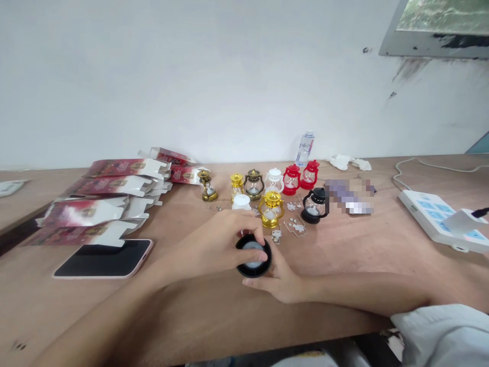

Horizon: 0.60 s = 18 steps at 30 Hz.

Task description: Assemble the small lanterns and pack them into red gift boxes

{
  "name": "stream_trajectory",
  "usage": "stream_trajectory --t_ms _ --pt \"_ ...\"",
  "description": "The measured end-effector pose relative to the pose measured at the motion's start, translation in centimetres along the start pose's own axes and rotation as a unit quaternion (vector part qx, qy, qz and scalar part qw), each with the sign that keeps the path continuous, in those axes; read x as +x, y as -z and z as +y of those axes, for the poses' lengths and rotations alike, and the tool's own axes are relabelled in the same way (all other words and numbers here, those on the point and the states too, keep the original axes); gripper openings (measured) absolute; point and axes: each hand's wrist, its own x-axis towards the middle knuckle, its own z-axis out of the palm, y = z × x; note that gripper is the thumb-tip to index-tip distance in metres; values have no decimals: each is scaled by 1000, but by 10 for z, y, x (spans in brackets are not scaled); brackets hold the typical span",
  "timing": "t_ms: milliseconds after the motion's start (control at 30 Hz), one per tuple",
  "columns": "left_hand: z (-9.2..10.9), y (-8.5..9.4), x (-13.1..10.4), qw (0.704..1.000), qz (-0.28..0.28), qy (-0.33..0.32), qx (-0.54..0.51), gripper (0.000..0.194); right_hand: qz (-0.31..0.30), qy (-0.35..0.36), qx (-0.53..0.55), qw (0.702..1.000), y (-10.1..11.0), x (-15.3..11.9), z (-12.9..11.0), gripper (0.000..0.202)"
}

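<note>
Background: pale painted wall [229, 76], scuffed at far right, behind a brown table [355, 244].
Left pile: red-and-white cartons [114, 184], thin card with open flaps, overlapping; the nearest covers part of a phone [103, 259], glossy black with a pink rim.
Far row's left end: bronze lantern [208, 188], clear-bodied.
Left hand [221, 237]: grasping the black round piece [253, 243], thumb on its pale disc, and blocking the lower part of a white lantern [241, 202] beyond.
Black piece: central, between both hands.
Gold lantern [271, 210]: shiny, just beyond the hands.
Right hand [284, 279]: curled around the piece's right side, gripping it.
Right of centre: small metal parts [296, 226], two red lanterns [291, 181], a clear bottle [305, 149], a black lantern [316, 205].
Far right: crumpled tissue [340, 162], white boxy power strip [420, 211].
</note>
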Motion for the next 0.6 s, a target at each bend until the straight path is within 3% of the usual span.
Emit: stream_trajectory --t_ms 267,467,600 --pt "0 0 2 1000 11 -6 12 10 -3 0 10 1000 0 1 -1 58" --pt "0 -4 1 998 18 9 61 20 -10 -54 84 995 -3 5 -8 56" --pt "-1 -2 0 999 6 11 50 18 -4 -42 49 998 -2 4 -7 57"
